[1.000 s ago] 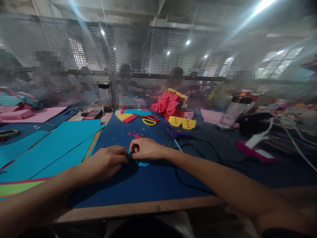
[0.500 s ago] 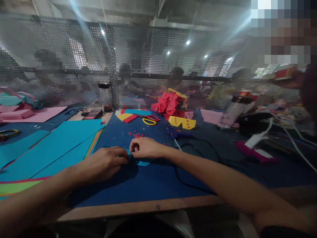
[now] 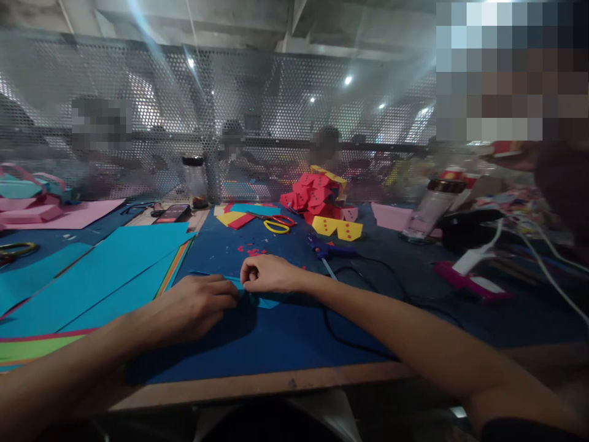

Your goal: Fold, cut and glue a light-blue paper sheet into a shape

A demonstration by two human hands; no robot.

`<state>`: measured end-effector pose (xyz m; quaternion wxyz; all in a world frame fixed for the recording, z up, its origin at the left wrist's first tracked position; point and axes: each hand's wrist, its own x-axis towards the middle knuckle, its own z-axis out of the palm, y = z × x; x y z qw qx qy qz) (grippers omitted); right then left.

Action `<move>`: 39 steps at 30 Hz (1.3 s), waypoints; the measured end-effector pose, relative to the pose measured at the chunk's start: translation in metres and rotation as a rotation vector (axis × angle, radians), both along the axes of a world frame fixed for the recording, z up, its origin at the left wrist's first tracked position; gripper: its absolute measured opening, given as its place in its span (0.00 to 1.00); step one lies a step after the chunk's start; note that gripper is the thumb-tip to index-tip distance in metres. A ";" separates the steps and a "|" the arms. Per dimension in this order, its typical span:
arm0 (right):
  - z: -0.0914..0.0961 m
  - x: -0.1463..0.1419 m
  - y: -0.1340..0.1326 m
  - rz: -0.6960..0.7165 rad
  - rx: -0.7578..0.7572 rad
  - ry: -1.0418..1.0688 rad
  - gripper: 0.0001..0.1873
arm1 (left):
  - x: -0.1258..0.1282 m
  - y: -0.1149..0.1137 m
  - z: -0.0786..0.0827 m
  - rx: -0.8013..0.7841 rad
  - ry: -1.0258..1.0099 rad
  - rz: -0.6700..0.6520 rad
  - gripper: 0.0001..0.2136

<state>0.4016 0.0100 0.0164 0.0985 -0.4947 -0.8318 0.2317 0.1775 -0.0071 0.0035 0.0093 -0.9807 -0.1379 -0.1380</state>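
Both hands meet over a small piece of blue paper [image 3: 267, 302] on the dark blue table mat [image 3: 257, 350]. My left hand [image 3: 202, 304] comes in from the left, its fingers closed on the paper's left part. From the right, my right hand [image 3: 264, 274] is curled, thumb and forefinger pinching the same paper near its middle. Most of the paper is hidden under the fingers. Small red paper scraps [image 3: 253, 252] lie just beyond the hands. A blue glue gun [image 3: 334, 249] rests to the right of my right hand.
Blue sheets [image 3: 110, 270] are stacked at left. Scissors [image 3: 276, 227], folded red paper pieces [image 3: 313, 191] and yellow dotted pieces [image 3: 338, 228] lie farther back. Clear bottles [image 3: 197, 184] stand by the perforated metal screen [image 3: 267, 92]. A magenta power strip [image 3: 469, 280] trails cables. Another person is at right.
My hands have hardly moved and keep hold of the blue paper. The person at the right has shifted leftward, further into view.
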 end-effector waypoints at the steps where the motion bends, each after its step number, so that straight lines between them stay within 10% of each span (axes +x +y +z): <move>1: 0.000 0.000 0.000 -0.002 0.001 0.001 0.12 | 0.000 0.000 0.000 -0.001 -0.001 0.002 0.15; 39: -0.001 0.016 0.001 -0.022 0.097 0.111 0.07 | 0.000 0.003 -0.001 -0.068 -0.077 0.035 0.15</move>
